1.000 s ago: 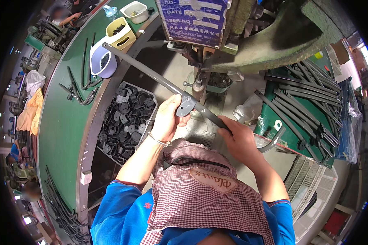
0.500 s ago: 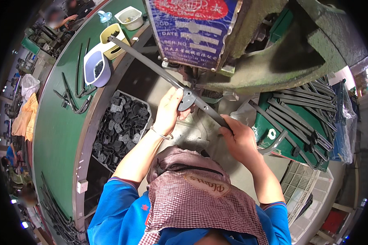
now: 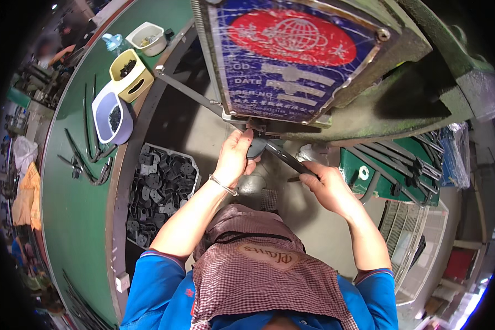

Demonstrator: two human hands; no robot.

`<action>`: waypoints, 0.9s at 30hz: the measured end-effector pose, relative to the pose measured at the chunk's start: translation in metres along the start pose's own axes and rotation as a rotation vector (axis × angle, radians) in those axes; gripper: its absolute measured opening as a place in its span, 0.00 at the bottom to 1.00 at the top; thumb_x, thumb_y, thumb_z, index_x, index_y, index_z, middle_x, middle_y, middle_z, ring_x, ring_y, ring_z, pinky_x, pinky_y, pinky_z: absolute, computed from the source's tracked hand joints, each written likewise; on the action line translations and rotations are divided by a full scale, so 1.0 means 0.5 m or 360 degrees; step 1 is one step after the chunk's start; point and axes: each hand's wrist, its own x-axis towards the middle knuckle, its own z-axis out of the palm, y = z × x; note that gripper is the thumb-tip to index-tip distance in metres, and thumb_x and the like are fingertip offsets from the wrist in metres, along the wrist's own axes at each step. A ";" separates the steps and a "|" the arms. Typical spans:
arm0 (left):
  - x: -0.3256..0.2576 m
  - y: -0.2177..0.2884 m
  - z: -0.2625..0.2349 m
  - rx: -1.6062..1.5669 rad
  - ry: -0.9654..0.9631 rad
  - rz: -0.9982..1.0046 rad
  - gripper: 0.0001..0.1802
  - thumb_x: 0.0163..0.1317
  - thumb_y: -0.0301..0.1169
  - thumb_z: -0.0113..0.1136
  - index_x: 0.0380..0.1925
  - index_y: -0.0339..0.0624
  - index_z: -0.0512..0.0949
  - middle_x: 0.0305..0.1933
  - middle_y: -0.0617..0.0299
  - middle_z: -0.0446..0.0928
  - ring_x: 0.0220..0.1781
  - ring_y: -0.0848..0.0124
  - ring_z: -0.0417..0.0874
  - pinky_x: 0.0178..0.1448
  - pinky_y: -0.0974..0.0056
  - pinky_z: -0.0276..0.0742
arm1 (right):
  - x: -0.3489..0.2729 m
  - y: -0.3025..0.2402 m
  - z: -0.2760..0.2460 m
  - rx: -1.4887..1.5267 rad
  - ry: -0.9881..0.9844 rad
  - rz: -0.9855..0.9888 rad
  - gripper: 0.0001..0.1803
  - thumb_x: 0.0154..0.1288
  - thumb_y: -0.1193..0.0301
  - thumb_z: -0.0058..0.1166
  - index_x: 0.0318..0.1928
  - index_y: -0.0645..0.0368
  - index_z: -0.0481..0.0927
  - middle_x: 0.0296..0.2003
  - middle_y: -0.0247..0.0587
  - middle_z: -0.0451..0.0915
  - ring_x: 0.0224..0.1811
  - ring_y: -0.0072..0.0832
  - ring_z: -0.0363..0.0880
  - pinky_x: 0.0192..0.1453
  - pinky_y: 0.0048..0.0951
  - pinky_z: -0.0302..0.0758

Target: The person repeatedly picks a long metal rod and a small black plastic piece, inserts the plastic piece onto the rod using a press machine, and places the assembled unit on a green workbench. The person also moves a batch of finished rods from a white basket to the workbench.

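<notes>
A long dark grey metal tube lies slantwise across my front, its middle under the head of a large green machine with a blue and red plate. My left hand pinches a rounded dark bracket on the tube, close below the machine head. Farther right, my right hand is wrapped round the tube's near end. Part of the tube is hidden behind the machine head, and so is whatever tool is above it.
A crate of dark brackets stands left of my arms. Along the green bench are a purple bin, a yellow bin, a white tub and bent tubes. More tubes are piled at right.
Both hands have carried the tube and its bracket forward and under the machine head. The view has shifted, so the machine's plate looks larger. Both grips stay closed.
</notes>
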 end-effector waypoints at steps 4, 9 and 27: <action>-0.012 0.016 -0.018 -0.0128 -0.0088 -0.0118 0.15 0.73 0.42 0.45 0.41 0.42 0.69 0.25 0.56 0.78 0.11 0.78 0.67 0.14 0.75 0.59 | -0.006 0.008 0.013 -0.0052 0.0130 -0.0124 0.20 0.67 0.67 0.52 0.56 0.63 0.75 0.24 0.43 0.76 0.27 0.26 0.73 0.36 0.30 0.71; -0.036 0.022 -0.055 0.0146 -0.0204 -0.0261 0.16 0.69 0.41 0.55 0.28 0.41 0.70 0.22 0.63 0.74 0.13 0.80 0.69 0.15 0.76 0.59 | -0.020 0.010 0.040 -0.0247 0.0377 -0.0240 0.20 0.66 0.68 0.53 0.57 0.59 0.74 0.37 0.52 0.81 0.38 0.44 0.80 0.44 0.39 0.75; -0.027 0.000 -0.090 -0.0138 -0.0322 -0.0318 0.20 0.71 0.46 0.49 0.29 0.40 0.72 0.20 0.63 0.73 0.15 0.77 0.68 0.18 0.72 0.55 | -0.023 0.020 0.068 -0.0517 0.0639 -0.0426 0.20 0.66 0.67 0.52 0.57 0.54 0.74 0.39 0.48 0.81 0.40 0.49 0.81 0.42 0.44 0.77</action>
